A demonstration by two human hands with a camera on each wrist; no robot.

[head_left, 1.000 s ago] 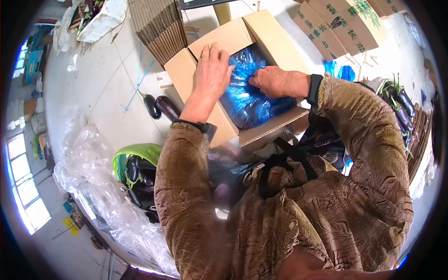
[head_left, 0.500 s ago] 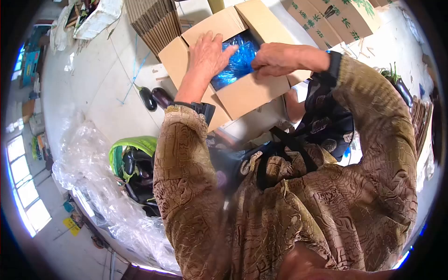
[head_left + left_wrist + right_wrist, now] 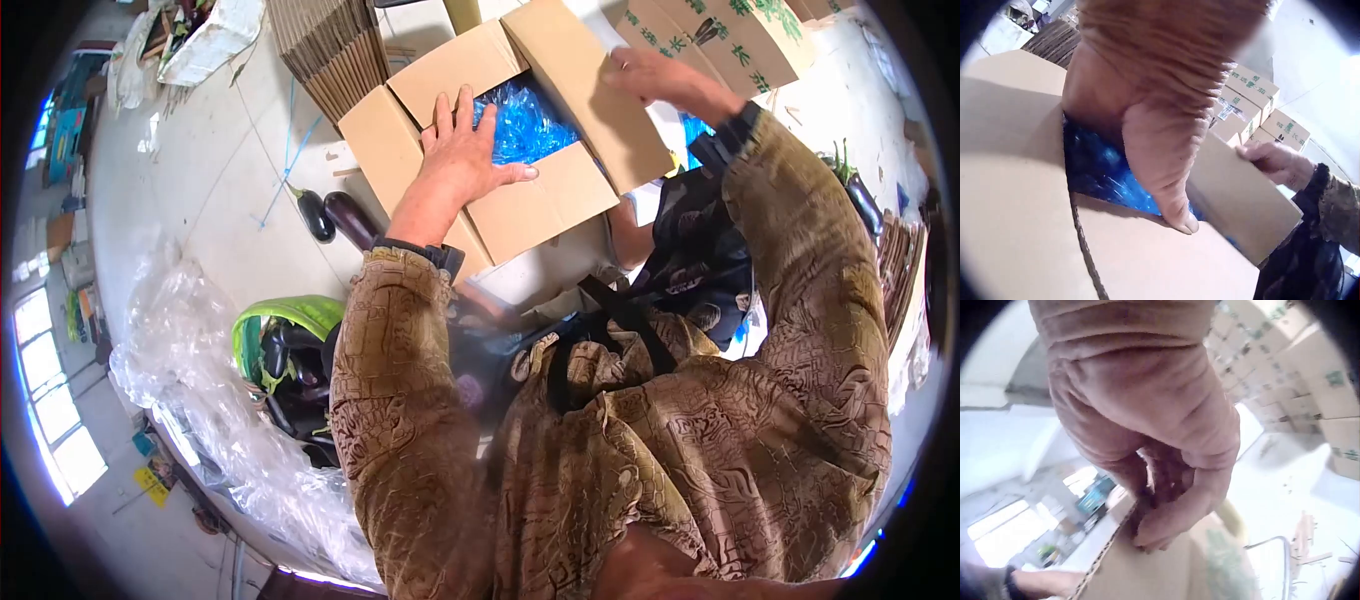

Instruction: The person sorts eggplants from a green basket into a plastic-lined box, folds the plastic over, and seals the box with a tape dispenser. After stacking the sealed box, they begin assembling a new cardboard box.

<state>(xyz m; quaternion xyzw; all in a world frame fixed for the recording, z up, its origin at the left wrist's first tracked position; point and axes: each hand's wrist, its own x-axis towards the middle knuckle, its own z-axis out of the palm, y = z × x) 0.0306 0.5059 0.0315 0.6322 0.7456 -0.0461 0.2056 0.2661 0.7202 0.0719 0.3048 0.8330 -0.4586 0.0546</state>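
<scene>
blue plastic (image 3: 530, 125) lies in the box (image 3: 455, 65); the left hand (image 3: 458, 165) spreads wide, thumb on the near flap (image 3: 545, 208) as if to hold it down; the right hand (image 3: 672, 82) seems to pinch the right flap (image 3: 600, 110).

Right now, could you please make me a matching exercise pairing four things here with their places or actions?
Things:
1. Left hand
2. Right hand
3. Blue plastic
4. Two loose eggplants

Places or actions:
A. Inside the box
B. On the floor
C. Pinching the edge of a raised flap
D. Fingers spread, thumb over the near flap

Pairs: 1-D, 2-C, 3-A, 4-B
</scene>
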